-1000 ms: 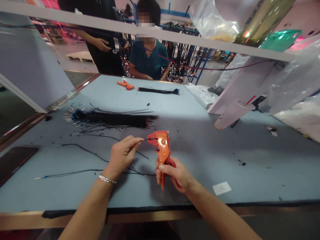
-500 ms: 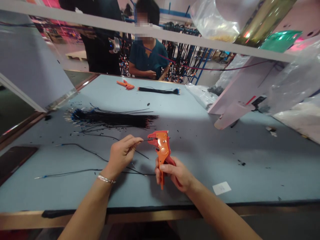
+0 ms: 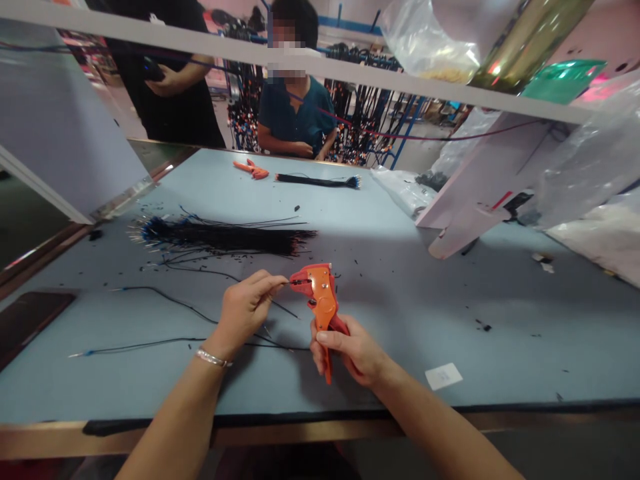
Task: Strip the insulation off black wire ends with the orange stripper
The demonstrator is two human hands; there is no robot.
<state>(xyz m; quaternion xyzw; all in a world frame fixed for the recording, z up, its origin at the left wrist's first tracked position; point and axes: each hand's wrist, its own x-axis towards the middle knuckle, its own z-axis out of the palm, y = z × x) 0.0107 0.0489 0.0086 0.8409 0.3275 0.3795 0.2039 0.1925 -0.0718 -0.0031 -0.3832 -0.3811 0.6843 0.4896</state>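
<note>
My right hand [image 3: 347, 347] is closed round the handles of an orange and red wire stripper [image 3: 323, 290], held upright with its jaws to the left. Between thumb and fingers, my left hand [image 3: 250, 303] pinches a black wire [image 3: 287, 283]. Its end lies in the tool's jaws, which appear closed on it. Most of that wire is hidden by my left hand. Loose black wires with blue ends, one of them a straight wire [image 3: 145, 345], lie beneath and left of this hand. Behind it is a thick bundle of black wires [image 3: 235, 237] with blue terminals at the left.
A second orange tool [image 3: 253, 169] and a smaller wire bundle [image 3: 317, 181] lie at the far edge. A white card [image 3: 443, 377] is at front right, a dark flat object [image 3: 35, 323] at left. A shelf bar [image 3: 350, 83] crosses above. Two people stand beyond the table.
The stripper has shifted slightly left over the wire and its jaws have closed. My left hand has barely moved. The person in black at the back has moved left.
</note>
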